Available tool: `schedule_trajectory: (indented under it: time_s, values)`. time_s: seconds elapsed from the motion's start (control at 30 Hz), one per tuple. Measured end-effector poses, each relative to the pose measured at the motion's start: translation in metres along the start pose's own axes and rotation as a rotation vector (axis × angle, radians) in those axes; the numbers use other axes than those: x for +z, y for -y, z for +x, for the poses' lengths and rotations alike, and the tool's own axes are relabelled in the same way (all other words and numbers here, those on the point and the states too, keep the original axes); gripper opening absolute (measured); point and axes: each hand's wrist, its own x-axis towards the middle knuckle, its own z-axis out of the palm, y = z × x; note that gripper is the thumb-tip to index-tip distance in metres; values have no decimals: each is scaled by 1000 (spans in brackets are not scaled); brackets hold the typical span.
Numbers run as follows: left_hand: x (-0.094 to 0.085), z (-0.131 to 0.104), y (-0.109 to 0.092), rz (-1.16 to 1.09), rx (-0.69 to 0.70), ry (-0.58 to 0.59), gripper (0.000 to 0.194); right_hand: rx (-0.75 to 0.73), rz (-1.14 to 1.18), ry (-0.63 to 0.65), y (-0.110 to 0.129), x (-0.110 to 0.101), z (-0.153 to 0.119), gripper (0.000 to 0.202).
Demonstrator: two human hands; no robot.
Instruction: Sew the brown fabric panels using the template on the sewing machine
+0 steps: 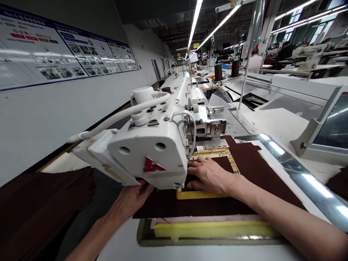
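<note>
Long strip lights [194, 21] run down the ceiling of a large workroom, and printed boards [73, 54] hang along the wall to your left. Farther back on the right, a person in a pale top [255, 64] is beside other benches. Your head view, the only one, looks onto a white bench [119, 250] with a white sewing machine [163, 145] standing over it, a red emblem [153, 165] on its end face and a pale hose [119, 114] curving off to the left.

Dark brown fabric [244, 159] lies flat beneath the machine's head and out to its right, with a yellow frame [201, 195] on top of it. Your right hand [208, 175] rests palm down within the frame, fingers spread and bent beside the needle area, grasping nothing that shows. Your left hand [133, 197] reaches under the machine's near end, by the fabric's left edge; its fingertips are partly hidden, so you cannot tell whether they grip anything.

Nearest you, a yellow strip [217, 229] runs along below the fabric's front edge. More dark cloth [46, 210] lies at far left, two brown thread cones [218, 72] stand behind the machine, and a screen [333, 123] is at your right.
</note>
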Motion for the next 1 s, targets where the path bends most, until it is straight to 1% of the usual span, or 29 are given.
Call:
schedule_trajectory:
  time_s: [0.1,0.33,0.53,0.63,0.77,1.0]
  values:
    - [0,0,-3,-32,-6,10,35,13,1,8,1,-1,0,30]
    - [-3,-1,-6,-101,9,57,40,24,-12,20,3,0,0,32]
    - [-3,-2,-7,-123,10,45,42,32,-25,20,3,0,-1,38]
    - [-2,-2,-4,-131,6,13,42,27,-23,21,3,0,-1,38]
    - [-1,-1,1,-151,-2,-65,42,26,-10,18,2,0,-1,38]
    - [-2,1,11,-199,-29,-140,32,27,-4,11,0,-1,1,30]
